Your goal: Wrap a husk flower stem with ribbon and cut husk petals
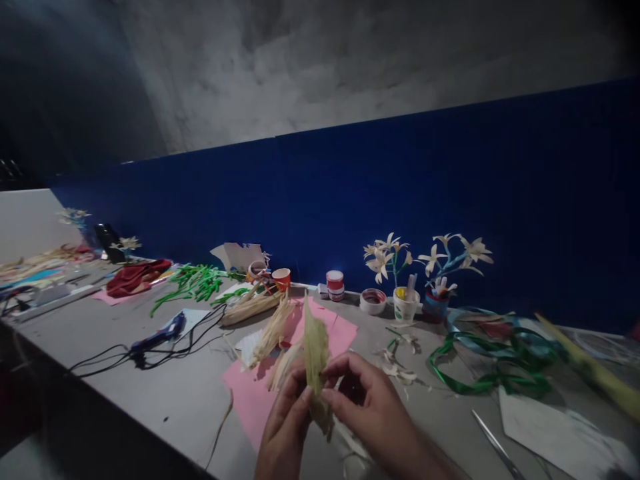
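A pale yellow-green corn husk [315, 347] stands upright between my two hands, its pointed tip up. My left hand [289, 420] grips its lower part between thumb and fingers. From the other side, my right hand [367, 403] pinches the husk's edge with thumb and index finger. Pink paper sheets [247, 403] lie on the table beneath and behind my hands. Beyond my left hand, a bundle of dry husks [273, 333] rests on the paper. Small husk scraps [400, 373] are scattered to the right of my right hand.
A glue gun [160, 337] with black cables lies left. Husk flowers [383, 257] stand in a white cup [406, 310] near the blue wall [320, 193]. Green ribbon [450, 380], scissors [493, 440] and white paper [550, 427] are at right. Green stems [200, 283] and red cloth [135, 279] lie back left.
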The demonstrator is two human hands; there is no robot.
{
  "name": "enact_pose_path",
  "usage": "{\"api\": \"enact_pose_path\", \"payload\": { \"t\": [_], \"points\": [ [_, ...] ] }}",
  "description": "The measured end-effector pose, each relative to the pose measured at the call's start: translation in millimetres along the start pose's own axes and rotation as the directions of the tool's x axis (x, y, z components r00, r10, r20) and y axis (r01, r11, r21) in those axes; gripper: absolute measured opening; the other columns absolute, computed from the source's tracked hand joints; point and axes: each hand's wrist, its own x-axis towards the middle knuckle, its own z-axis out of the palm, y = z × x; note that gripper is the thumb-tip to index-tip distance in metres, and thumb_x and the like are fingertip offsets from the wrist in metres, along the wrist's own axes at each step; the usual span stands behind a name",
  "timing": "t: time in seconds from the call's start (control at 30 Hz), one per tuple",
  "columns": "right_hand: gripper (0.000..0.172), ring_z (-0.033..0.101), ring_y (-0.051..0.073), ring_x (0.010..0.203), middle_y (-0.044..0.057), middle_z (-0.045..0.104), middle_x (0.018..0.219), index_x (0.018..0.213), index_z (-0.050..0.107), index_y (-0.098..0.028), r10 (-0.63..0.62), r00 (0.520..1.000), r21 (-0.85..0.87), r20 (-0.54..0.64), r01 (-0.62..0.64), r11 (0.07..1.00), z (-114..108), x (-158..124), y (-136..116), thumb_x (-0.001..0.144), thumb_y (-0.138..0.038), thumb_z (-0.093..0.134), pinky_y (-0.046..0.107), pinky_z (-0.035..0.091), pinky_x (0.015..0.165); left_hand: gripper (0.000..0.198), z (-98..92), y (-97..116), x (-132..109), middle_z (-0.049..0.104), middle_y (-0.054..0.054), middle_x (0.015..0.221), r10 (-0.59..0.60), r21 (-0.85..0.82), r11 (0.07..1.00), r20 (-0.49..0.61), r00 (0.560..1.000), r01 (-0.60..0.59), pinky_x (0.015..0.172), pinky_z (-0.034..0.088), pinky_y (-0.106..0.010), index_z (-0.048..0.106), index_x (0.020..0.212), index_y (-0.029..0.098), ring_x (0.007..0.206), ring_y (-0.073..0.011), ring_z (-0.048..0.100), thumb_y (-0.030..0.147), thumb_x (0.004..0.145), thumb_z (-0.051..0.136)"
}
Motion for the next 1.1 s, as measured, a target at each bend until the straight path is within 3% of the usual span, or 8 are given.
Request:
{"api": "enact_pose_path", "payload": {
  "t": [0.13, 0.37, 0.53, 0.63, 0.73, 0.9, 1.1],
  "points": [
    [0.013, 0.048, 0.013, 0.059, -0.004, 0.056, 0.069, 0.082, 0.058, -0.019, 0.014, 0.999, 0.014, -0.029, -0.014, 1.0, 4.9, 1.6, 0.0, 0.07, -0.018, 0.063, 0.026, 0.037, 0.055, 0.037, 0.2, -2.6, -2.9, 0.072, -0.008, 0.119, 0.08, 0.071, 0.994, 0.077, 0.994, -0.085, 0.104, 0.044, -0.038, 0.071, 0.109, 0.022, 0.12, -0.0304, 0.058, 0.036, 0.075, 0.077],
    [0.01, 0.047, 0.013, 0.06, -0.005, 0.052, 0.065, 0.075, 0.053, -0.02, 0.026, 1.0, 0.11, 0.009, -0.027, 0.994, 7.4, 4.3, 11.4, 0.071, -0.023, 0.062, 0.025, 0.038, 0.057, 0.045, -14.3, -14.2, -2.5, 0.07, -0.008, 0.122, 0.111, 0.186, 0.976, 0.004, 0.994, -0.11, 0.103, 0.043, -0.036, 0.069, 0.113, 0.022, 0.123, -0.0305, 0.056, 0.042, 0.074, 0.078],
    [0.014, 0.043, 0.011, 0.055, -0.005, 0.05, 0.059, 0.068, 0.053, -0.021, 0.036, 0.997, 0.166, 0.062, -0.045, 0.985, 0.9, 6.1, 11.4, 0.069, -0.03, 0.064, 0.024, 0.034, 0.05, 0.041, -1.4, -9.2, -8.4, 0.072, -0.008, 0.118, 0.143, 0.185, 0.973, -0.01, 0.99, -0.139, 0.096, 0.047, -0.031, 0.069, 0.11, 0.02, 0.119, -0.0295, 0.057, 0.038, 0.074, 0.079],
    [0.017, 0.041, 0.01, 0.053, -0.006, 0.047, 0.057, 0.065, 0.053, -0.021, 0.032, 0.998, 0.18, 0.051, -0.041, 0.983, -3.2, 6.3, 11.2, 0.068, -0.031, 0.066, 0.023, 0.032, 0.049, 0.038, 9.2, -4.6, -12.3, 0.075, -0.006, 0.108, 0.136, 0.165, 0.977, 0.004, 0.991, -0.135, 0.085, 0.05, -0.027, 0.071, 0.106, 0.02, 0.106, -0.0263, 0.063, 0.036, 0.072, 0.08],
    [0.014, 0.043, 0.011, 0.055, -0.006, 0.049, 0.058, 0.065, 0.055, -0.02, 0.036, 0.999, 0.168, 0.012, -0.038, 0.985, -5.0, 4.6, 13.2, 0.067, -0.026, 0.068, 0.024, 0.034, 0.052, 0.037, 15.5, -4.9, -14.0, 0.075, -0.004, 0.103, 0.143, 0.161, 0.978, -0.055, 0.988, -0.133, 0.079, 0.051, -0.025, 0.071, 0.103, 0.021, 0.094, -0.022, 0.066, 0.037, 0.071, 0.081],
    [0.014, 0.053, 0.013, 0.052, -0.003, 0.055, 0.059, 0.065, 0.056, -0.019, 0.088, 0.996, 0.17, 0.035, -0.093, 0.981, -8.2, 2.9, 13.9, 0.066, -0.028, 0.067, 0.026, 0.042, 0.05, 0.039, 18.7, -7.6, -15.9, 0.073, -0.005, 0.105, 0.158, 0.183, 0.972, -0.045, 0.986, -0.147, 0.078, 0.051, -0.026, 0.069, 0.106, 0.021, 0.099, -0.0239, 0.064, 0.038, 0.072, 0.08],
    [0.013, 0.053, 0.013, 0.052, -0.004, 0.054, 0.058, 0.064, 0.055, -0.019, 0.115, 0.991, 0.178, 0.066, -0.126, 0.976, -12.2, 5.5, 10.4, 0.063, -0.028, 0.064, 0.026, 0.044, 0.05, 0.037, 21.6, -2.6, -18.2, 0.074, -0.004, 0.097, 0.097, 0.122, 0.988, 0.006, 0.995, -0.097, 0.075, 0.051, -0.026, 0.07, 0.103, 0.021, 0.096, -0.0238, 0.066, 0.038, 0.072, 0.08]
  ]
}}
